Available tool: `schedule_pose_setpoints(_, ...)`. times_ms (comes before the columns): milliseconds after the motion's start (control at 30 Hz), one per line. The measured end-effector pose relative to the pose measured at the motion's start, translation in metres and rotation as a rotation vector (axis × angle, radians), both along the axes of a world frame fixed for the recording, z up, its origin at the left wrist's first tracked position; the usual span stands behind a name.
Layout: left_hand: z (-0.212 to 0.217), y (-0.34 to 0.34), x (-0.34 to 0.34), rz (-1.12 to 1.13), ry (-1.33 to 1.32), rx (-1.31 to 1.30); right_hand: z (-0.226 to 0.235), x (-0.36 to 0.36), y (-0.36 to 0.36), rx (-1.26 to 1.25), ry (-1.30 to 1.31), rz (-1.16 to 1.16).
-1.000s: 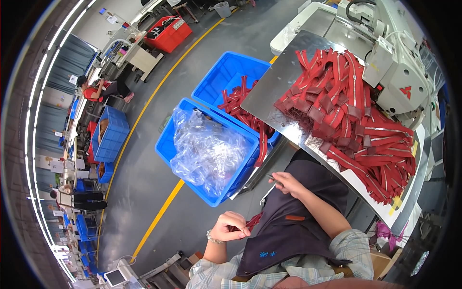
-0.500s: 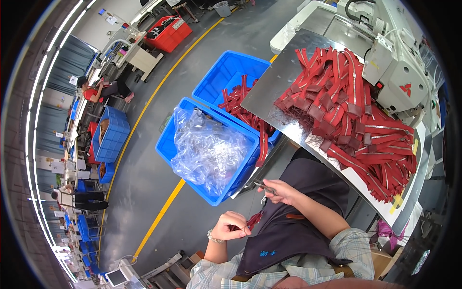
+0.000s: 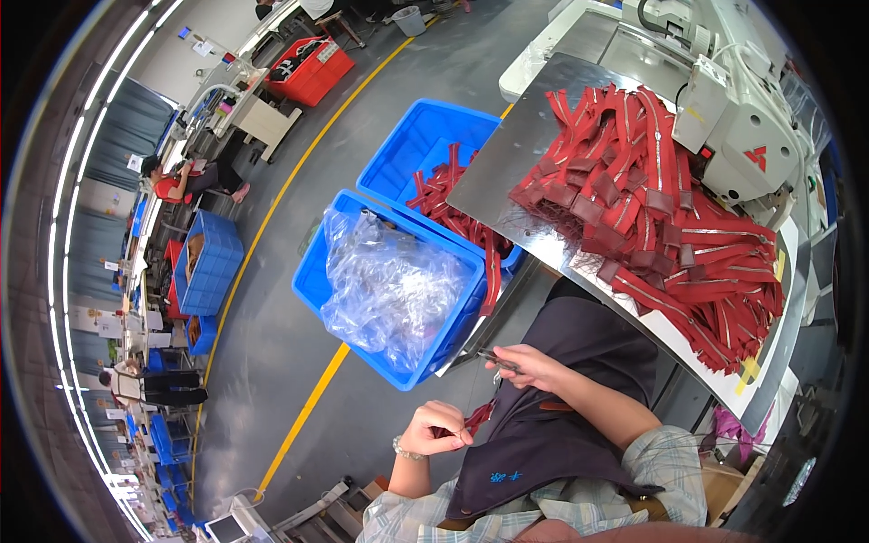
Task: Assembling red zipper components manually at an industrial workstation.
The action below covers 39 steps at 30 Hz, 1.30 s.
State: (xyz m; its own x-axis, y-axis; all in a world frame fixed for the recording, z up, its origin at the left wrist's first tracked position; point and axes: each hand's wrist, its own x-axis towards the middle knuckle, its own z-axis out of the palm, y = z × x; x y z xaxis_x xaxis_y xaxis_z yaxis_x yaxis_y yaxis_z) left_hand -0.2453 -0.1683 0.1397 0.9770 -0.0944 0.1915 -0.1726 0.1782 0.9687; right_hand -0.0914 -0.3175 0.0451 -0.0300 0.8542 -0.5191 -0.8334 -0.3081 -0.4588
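Observation:
My right hand [image 3: 532, 367] is closed around small dark thread snips [image 3: 501, 360], their tips pointing left above my lap. Lower and to the left, my left hand [image 3: 436, 429] is curled, thumb and forefinger pinched together. From behind its fingers shows a red zipper [image 3: 480, 418], partly hidden by the hand and beside my dark apron [image 3: 552, 443]. A gap separates the two hands. To the right, a big heap of red zippers [image 3: 652, 199] with leather-like end tabs and loose thread ends covers much of the metal worktable [image 3: 507, 154].
A white sewing machine [image 3: 747, 145] stands behind the heap. Left of the table, one blue bin [image 3: 398, 154] holds more red zippers; a nearer blue bin [image 3: 312, 281] holds clear plastic bags [image 3: 398, 281]. Other people sit and stand along the far left workstations.
The snips in my right hand have tilted slightly. Both hands stay in almost the same place, and the whole view has shifted a little.

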Motion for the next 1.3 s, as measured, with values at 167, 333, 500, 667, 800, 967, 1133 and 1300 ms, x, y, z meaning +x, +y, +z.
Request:
schedule_pose_setpoints(167,-0.004,-0.002,-0.003,-0.012,0.103,0.075,0.005,0.000,0.009,0.021,-0.047,-0.020)
schedule_pose_setpoints(333,-0.014,0.001,-0.006,-0.010,0.203,0.157,0.009,0.004,0.014,0.063,-0.171,-0.140)
schedule_pose_setpoints(500,-0.043,0.005,-0.017,0.033,0.405,0.220,0.015,0.009,0.012,0.074,-0.259,-0.190)
schedule_pose_setpoints(667,-0.078,0.002,-0.018,0.161,0.665,0.135,0.029,0.006,0.011,0.154,-0.356,-0.218)
schedule_pose_setpoints(800,-0.102,-0.002,-0.014,0.224,0.686,0.134,0.018,0.002,0.006,0.174,-0.405,-0.215)
schedule_pose_setpoints(967,-0.155,0.002,-0.004,0.290,0.662,0.399,0.018,0.001,0.005,0.168,-0.415,-0.196)
schedule_pose_setpoints(1133,-0.218,0.003,0.006,0.624,0.679,0.408,0.019,-0.004,-0.008,0.118,-0.417,-0.159)
schedule_pose_setpoints(1300,-0.246,-0.008,0.061,0.811,0.826,-0.030,0.009,0.001,-0.032,0.010,-0.427,-0.189)
